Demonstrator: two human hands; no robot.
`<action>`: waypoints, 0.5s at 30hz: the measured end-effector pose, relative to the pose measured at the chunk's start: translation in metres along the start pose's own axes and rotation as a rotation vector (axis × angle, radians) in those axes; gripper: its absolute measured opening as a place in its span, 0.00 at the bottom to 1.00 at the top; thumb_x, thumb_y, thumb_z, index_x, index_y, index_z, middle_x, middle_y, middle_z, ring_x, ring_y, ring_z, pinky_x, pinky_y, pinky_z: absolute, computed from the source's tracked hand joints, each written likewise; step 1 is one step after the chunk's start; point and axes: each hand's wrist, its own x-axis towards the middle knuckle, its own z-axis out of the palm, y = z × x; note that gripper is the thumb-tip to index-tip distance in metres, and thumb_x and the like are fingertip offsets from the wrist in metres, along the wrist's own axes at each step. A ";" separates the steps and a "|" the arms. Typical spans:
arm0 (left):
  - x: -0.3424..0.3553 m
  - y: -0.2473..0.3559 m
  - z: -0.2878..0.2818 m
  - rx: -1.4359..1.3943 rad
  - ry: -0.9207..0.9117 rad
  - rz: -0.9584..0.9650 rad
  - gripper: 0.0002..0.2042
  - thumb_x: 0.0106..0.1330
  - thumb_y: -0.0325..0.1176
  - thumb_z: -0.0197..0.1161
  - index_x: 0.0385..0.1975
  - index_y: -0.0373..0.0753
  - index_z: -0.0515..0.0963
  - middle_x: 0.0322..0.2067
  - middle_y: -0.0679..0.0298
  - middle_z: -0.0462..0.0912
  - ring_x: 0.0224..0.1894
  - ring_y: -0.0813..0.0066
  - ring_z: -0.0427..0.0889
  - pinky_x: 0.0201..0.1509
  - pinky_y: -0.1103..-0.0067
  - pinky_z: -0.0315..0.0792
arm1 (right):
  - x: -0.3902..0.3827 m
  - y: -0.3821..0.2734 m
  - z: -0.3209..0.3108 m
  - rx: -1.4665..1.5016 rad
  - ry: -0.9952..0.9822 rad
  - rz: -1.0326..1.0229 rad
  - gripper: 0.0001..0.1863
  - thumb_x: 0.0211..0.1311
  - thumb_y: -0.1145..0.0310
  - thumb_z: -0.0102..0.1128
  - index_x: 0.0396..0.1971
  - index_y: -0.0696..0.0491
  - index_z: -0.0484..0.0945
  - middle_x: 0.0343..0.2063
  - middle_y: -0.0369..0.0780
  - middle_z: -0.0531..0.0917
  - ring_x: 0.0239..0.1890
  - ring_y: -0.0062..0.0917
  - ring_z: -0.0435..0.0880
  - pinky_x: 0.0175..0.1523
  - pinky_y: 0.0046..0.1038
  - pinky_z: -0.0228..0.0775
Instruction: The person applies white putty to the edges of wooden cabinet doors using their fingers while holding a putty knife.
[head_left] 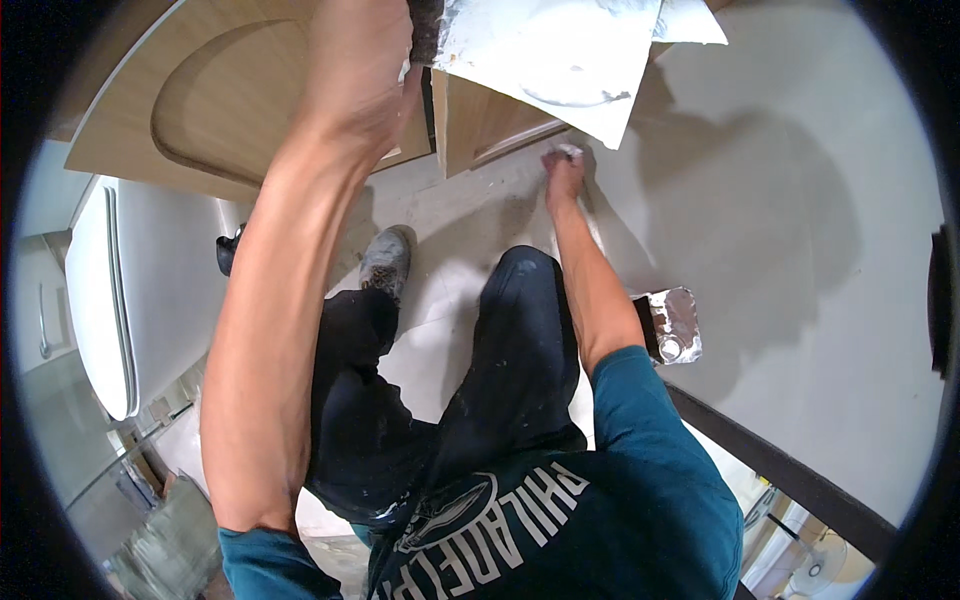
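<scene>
My left arm reaches up to the top edge, where my left hand (362, 70) is partly cut off and its fingers are hidden. Some white smears show on its edge. Right beside it is a flat, pointed white sheet or board (560, 60), smeared with wet-looking paste and with a dark edge on its left. Lower down, my right hand (564, 178) is stretched forward near the bottom corner of the wooden cabinet. Its fingers are bent around something small and whitish, too small to make out.
A wooden cabinet door (230, 100) with an oval groove stands upper left, above a rounded white appliance (165, 290). A pale wall or panel (790, 200) fills the right. A shiny metal box (676, 322) sits by my right elbow. My grey shoe (387, 262) rests on the floor.
</scene>
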 end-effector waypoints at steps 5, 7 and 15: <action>-0.005 0.002 -0.009 -0.057 -0.065 0.061 0.17 0.66 0.42 0.58 0.42 0.31 0.76 0.35 0.59 0.82 0.35 0.74 0.80 0.40 0.79 0.75 | 0.014 -0.006 0.028 0.229 0.184 -0.041 0.16 0.57 0.79 0.50 0.47 0.54 0.69 0.41 0.38 0.76 0.41 0.23 0.76 0.43 0.25 0.73; -0.004 0.002 -0.014 -0.075 -0.118 0.060 0.17 0.66 0.41 0.58 0.42 0.31 0.76 0.35 0.59 0.81 0.36 0.74 0.80 0.41 0.79 0.75 | 0.010 -0.006 0.038 0.241 0.191 -0.051 0.16 0.58 0.79 0.50 0.47 0.54 0.68 0.42 0.38 0.75 0.40 0.24 0.77 0.42 0.25 0.73; -0.002 0.002 -0.012 -0.047 -0.118 0.067 0.18 0.66 0.42 0.58 0.44 0.30 0.76 0.36 0.59 0.82 0.37 0.74 0.81 0.43 0.80 0.74 | 0.036 -0.005 0.032 0.259 0.216 0.015 0.16 0.59 0.81 0.45 0.47 0.54 0.67 0.42 0.39 0.75 0.40 0.25 0.78 0.39 0.29 0.75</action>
